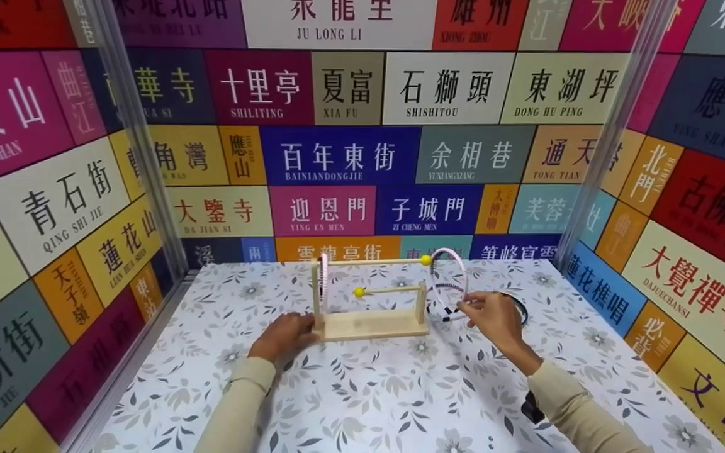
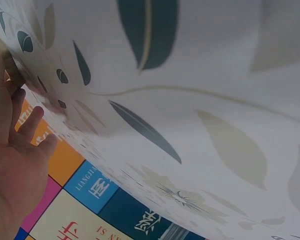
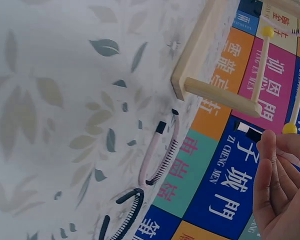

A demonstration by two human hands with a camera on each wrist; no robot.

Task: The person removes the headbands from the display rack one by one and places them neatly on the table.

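Right hand (image 1: 494, 319) pinches a pink band (image 1: 465, 272) upright, just beside the yellow ball (image 1: 425, 259) on the top rod (image 1: 375, 261).
Thumb and fingers nip the band low on its side, leaving the loop free; a light hold seems best, passing the loop over the ball without a knock, then along towards the hung band (image 1: 324, 283) near the left post. The left hand (image 1: 282, 338) is at the left end of the stand (image 1: 372, 324); whether it grips or merely touches I cannot tell, but steadying there should prevent tipping. Beyond, a dark band (image 3: 137, 200) lies on the table (image 1: 350, 402).
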